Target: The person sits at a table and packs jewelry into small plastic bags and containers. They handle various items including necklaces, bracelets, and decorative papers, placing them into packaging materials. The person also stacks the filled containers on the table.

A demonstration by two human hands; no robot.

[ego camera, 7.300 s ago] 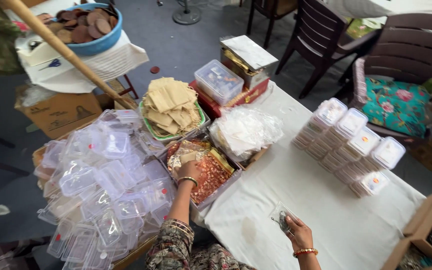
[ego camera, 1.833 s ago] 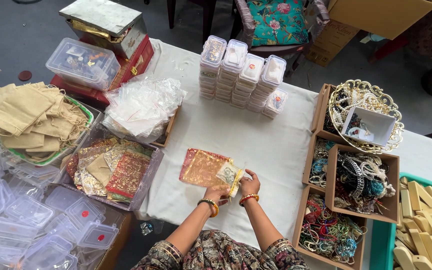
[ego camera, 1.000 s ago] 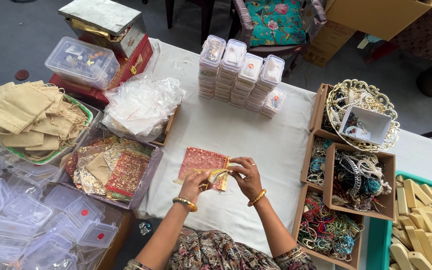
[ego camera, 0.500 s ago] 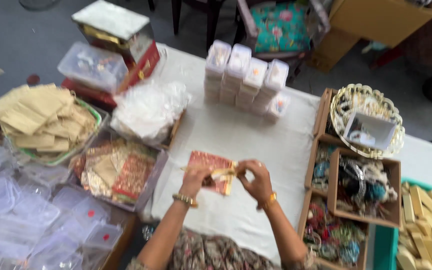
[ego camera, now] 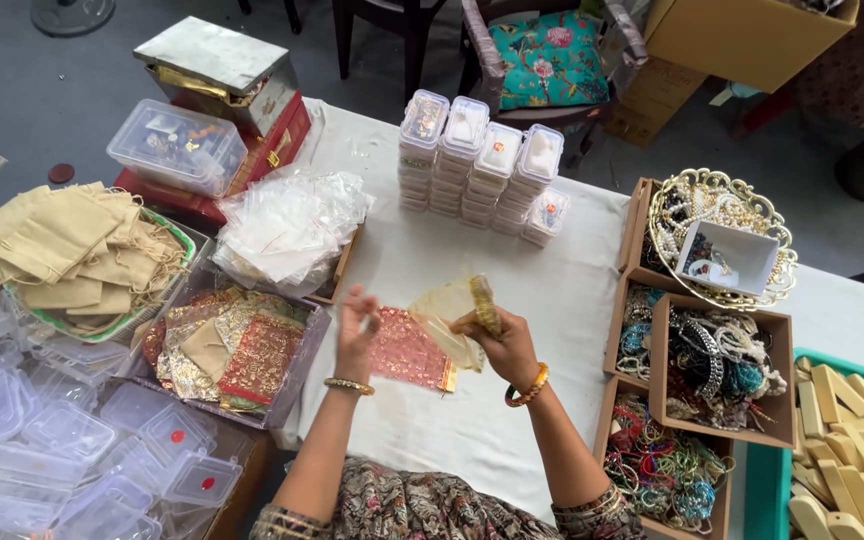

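A sheer red-and-gold pouch (ego camera: 407, 348) held open above the white cloth, gold bangles (ego camera: 485, 304) at its mouth

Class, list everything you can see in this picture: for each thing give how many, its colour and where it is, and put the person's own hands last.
Table: one, white cloth, centre.
Small lidded boxes: several stacks, clear, far side of table.
Plastic bags: a heap, clear, left of table.
Patterned pouches: many, red and gold, tray at left.
Cloth bags: a pile, beige, green basket far left.
Empty containers: many, clear, lower left.
Bangles and beads: many, mixed colours, cardboard boxes at right.
Wooden blocks: many, pale, teal tray far right.
Cushion: one, teal floral, chair at top.
Left hand: fingers on a red pouch.
Right hand: holds gold bangles.
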